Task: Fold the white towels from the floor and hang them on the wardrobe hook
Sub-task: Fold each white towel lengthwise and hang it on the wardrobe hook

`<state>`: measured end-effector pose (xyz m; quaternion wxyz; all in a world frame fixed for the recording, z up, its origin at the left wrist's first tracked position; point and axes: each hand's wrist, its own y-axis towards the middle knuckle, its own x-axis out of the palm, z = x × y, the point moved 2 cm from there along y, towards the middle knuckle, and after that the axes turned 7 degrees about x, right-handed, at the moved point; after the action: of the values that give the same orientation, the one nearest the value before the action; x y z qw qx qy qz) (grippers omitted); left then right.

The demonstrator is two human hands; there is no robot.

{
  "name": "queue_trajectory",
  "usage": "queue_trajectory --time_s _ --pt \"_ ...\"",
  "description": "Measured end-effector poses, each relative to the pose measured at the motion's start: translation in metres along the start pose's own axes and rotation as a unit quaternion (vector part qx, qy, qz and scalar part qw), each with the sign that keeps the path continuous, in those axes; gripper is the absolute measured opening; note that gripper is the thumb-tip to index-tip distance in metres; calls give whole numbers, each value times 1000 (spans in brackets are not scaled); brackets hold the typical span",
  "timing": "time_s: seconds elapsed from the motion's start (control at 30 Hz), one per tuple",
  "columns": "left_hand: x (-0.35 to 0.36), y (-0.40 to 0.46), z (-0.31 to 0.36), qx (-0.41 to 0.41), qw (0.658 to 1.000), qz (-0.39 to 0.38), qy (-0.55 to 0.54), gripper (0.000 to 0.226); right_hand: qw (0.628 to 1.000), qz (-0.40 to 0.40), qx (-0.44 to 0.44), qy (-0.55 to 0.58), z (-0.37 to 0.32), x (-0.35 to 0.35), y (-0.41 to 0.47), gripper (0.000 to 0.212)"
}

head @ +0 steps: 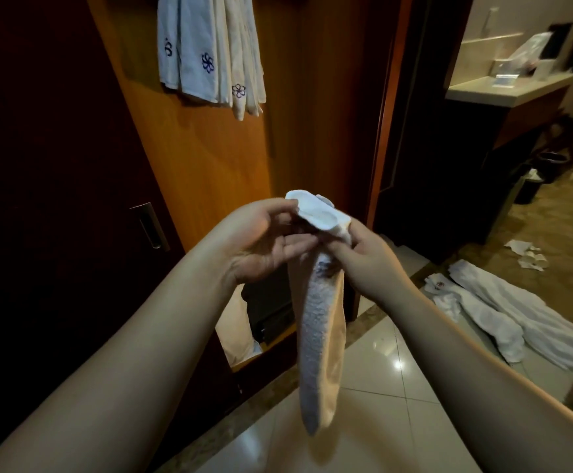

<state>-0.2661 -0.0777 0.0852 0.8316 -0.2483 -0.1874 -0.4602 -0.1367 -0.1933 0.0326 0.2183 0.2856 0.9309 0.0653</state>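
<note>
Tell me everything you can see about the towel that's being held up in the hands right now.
The held towel is white terry cloth, folded lengthwise into a narrow strip that hangs straight down in front of the wooden wardrobe door, its lower end free above the tiled floor. The top is bent over into a small flap. A dark embroidered mark shows just below the grip. The left hand and right hand both pinch it near the top; nothing else touches it.
</note>
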Motion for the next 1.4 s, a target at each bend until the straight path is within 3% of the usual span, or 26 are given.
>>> queue_trajectory --time_s 0.07,0.1,0.17,0.2,0.3,0.4,0.5,0.63,0.73,0.8,0.97,1.03,1.13,1.2,1.27,1.4 --pt "-8 3 1 77 992 14 101 34 999 23 -6 44 -1 -7 5 32" --pt "-13 6 2 146 972 52 177 27 998 24 -11 63 -2 -10 7 35" --pt "-22 8 2 269 896 132 329 25 997 14 -24 77 -8 -13 13 34" --pt "-24 10 0 289 880 125 355 34 997 9 -31 76 -12 -13 16 33" --pt "-24 21 -14 234 928 17 288 57 995 14 -48 82 -25 -12 29 27" --pt "-24 23 -8 245 937 -7 250 41 993 56 -59 91 -41 -15 42 20" --pt "-22 23 3 275 930 10 243 28 988 69 -39 136 -40 -18 55 44" --pt "-19 23 16 281 938 47 195 29 948 -132 56 284 -16 -9 58 93" --pt "-17 24 32 260 950 77 155 33 946 -223 101 211 11 7 43 81" --pt "-15 23 42 235 959 96 128 31 955 -207 121 175 21 15 36 71" --pt "-12 25 59 191 975 94 68 29 983 -103 83 123 14 14 36 98" --pt "-10 25 64 184 979 67 49 32 989 -72 52 121 9 10 40 90" --pt "-7 26 72 197 980 18 37 37 982 -52 19 183 2 6 47 46" --pt "-5 27 76 209 977 -9 28 40 982 -63 4 179 -1 6 49 28" --pt "-3 28 79 219 975 -37 19 41 977 -78 -1 199 -3 6 49 26" --pt "-4 30 84 224 971 -84 18 42 969 -78 -3 235 1 9 50 43"
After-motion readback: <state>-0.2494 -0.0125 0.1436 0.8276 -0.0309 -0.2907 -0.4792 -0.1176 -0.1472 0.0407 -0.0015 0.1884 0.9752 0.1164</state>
